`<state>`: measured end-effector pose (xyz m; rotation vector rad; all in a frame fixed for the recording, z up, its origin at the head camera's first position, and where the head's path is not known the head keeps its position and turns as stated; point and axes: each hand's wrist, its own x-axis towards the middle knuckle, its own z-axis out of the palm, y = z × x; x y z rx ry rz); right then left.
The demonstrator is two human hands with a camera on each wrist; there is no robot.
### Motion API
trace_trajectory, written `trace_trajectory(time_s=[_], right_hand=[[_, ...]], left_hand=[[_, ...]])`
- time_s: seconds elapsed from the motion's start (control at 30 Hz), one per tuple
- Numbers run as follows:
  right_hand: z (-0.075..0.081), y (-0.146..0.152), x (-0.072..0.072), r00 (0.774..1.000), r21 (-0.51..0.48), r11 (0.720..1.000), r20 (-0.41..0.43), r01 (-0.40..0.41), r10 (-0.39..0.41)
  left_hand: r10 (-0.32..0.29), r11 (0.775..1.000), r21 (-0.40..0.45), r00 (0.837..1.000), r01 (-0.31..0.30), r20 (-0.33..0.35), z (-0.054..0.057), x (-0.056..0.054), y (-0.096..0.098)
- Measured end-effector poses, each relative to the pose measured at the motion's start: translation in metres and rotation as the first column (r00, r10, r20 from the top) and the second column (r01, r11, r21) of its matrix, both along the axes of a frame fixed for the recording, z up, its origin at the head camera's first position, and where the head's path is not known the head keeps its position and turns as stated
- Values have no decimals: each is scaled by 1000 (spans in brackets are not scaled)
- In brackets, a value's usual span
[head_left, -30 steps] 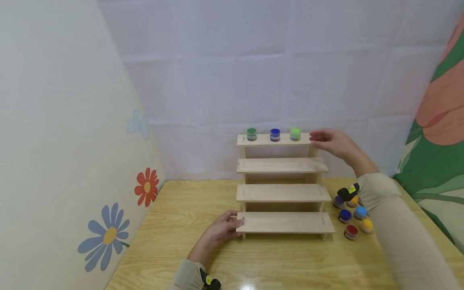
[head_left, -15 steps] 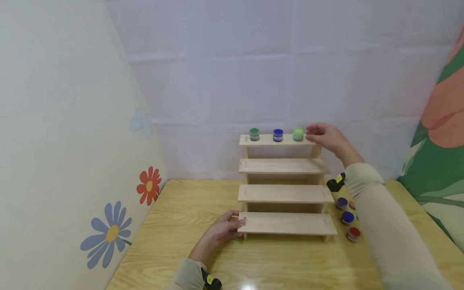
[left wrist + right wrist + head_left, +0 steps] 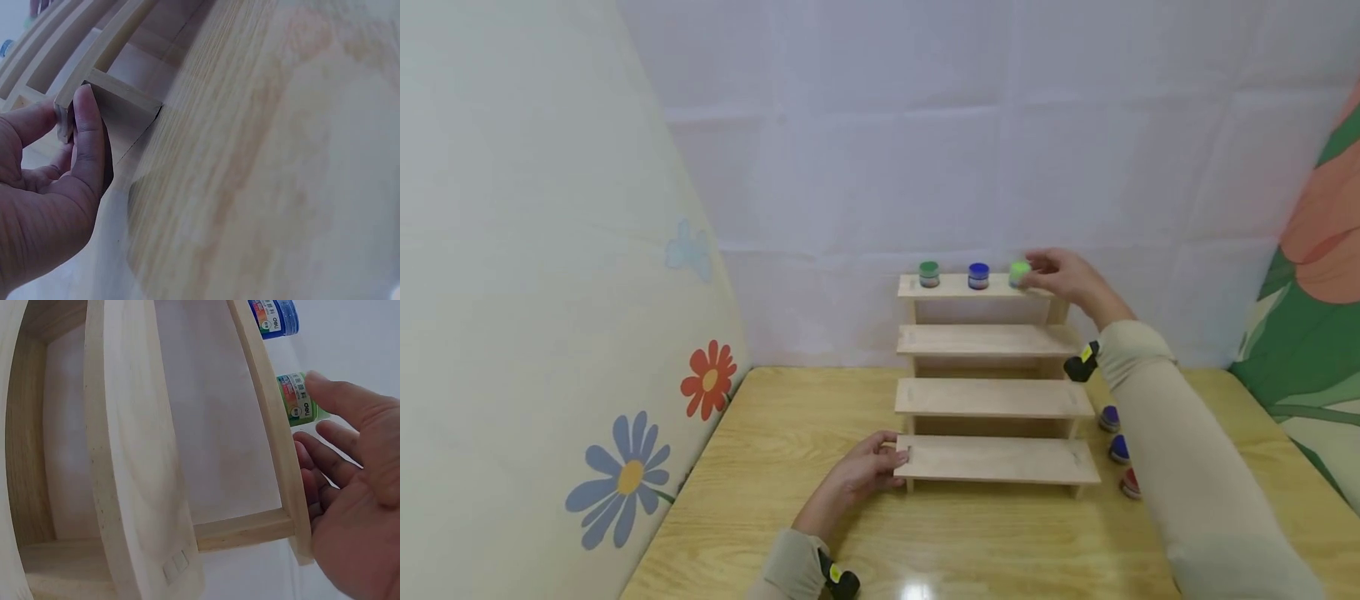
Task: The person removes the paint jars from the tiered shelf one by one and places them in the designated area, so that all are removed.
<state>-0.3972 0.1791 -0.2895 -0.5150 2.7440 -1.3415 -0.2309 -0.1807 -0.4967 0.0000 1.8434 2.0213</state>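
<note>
A stepped wooden display rack (image 3: 992, 400) stands on the table. At its lowest step, my left hand (image 3: 861, 472) grips the left end of the board, thumb on top; the left wrist view shows the fingers (image 3: 90, 134) beneath. On the top step are a dark green paint jar (image 3: 929, 274), a blue paint jar (image 3: 978, 276) and a light green paint jar (image 3: 1018, 273). My right hand (image 3: 1067, 277) reaches the light green one from the right. In the right wrist view, its thumb lies on this jar's near side and the index fingertip close behind; the other fingers are curled beside the board.
To the right of the rack, more paint jars stand on the table, a purple-blue jar (image 3: 1109, 418), a blue jar (image 3: 1119, 449) and a red jar (image 3: 1131, 483) among them; the right sleeve (image 3: 1195, 467) covers others. A white cloth backdrop (image 3: 850, 167) hangs behind.
My right hand has moved left along the top step to the light green jar, its sleeve now covering more jars on the table. The left hand has kept its grip on the lowest board.
</note>
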Motion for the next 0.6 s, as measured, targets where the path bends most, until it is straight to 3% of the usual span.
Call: trace_trajectory(time_s=[0.13,0.6], right_hand=[[-1,-5,-2,999,41,999,-14,-28,28],[-2,-15,1,997,107,991,-40,75,-71]], left_hand=[[-5,1000,-1,1000,5,1,1,1,0],[-8,1000,-12,1000,8,-1,3,3,1]])
